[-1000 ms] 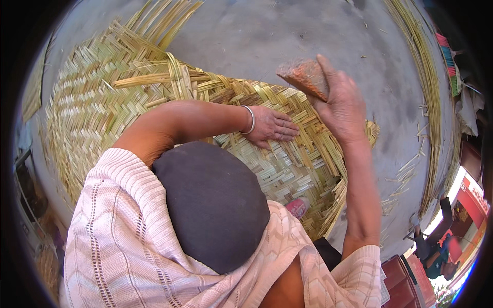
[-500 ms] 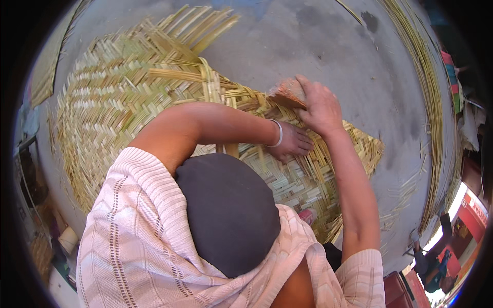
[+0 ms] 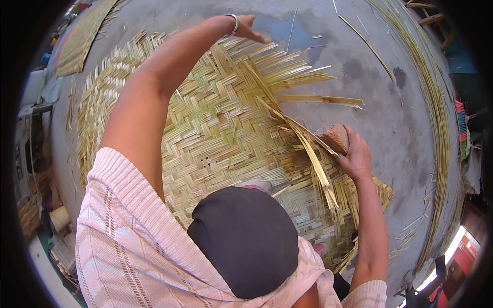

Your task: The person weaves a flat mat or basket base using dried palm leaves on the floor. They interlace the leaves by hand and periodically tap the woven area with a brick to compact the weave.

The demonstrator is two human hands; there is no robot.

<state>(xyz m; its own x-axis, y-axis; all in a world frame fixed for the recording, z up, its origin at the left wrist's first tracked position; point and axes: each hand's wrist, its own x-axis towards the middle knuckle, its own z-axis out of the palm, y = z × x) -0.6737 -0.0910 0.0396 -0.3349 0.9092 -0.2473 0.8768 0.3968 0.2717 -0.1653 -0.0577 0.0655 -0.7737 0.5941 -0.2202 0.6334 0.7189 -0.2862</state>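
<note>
A woven mat of flat pale green-yellow strips [image 3: 215,113] spreads over the floor, its loose strip ends fanning out at the far right edge. Stretched to the mat's far edge, my left hand [image 3: 249,30] wears a white bracelet; its fingers point out over the strip ends and nothing shows in them. My right hand [image 3: 357,156] grips a rough reddish piece of brick [image 3: 333,137] at the mat's right edge. Beside the brick a bunch of folded strips [image 3: 313,159] lies loosely across the woven part.
Long thin stalks [image 3: 436,128] lie in a bundle along the right. A single stalk [image 3: 367,46] rests on the grey floor [image 3: 380,113] beyond the mat. Another mat [image 3: 84,41] lies at the far left. My foot [image 3: 257,186] shows on the weave.
My left hand has left the mat near the brick and swung to the far edge. The right hand has shifted right and nearer with the brick. Strips by the edge have flipped nearer.
</note>
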